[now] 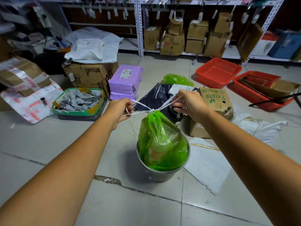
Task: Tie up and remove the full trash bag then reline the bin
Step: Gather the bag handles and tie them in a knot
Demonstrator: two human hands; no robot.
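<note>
A full green trash bag (pixel 162 144) stands in a grey bin (pixel 159 174) on the tiled floor, its neck gathered tight under a knot in the white drawstring (pixel 152 110). My left hand (pixel 119 110) grips one end of the drawstring, pulled out to the left of the knot. My right hand (pixel 189 101) pinches the other loop, pulled up and to the right. A second green bag (pixel 177 79) lies crumpled on the floor behind, past a dark parcel.
A "Fruits" cardboard box (pixel 215 101) sits just right of the bin, with a dark parcel (pixel 161 95) behind it. A tape-edged tray of small items (pixel 78 101), purple parcels (pixel 124 80) and red baskets (pixel 218 72) lie around. Shelving with boxes lines the back.
</note>
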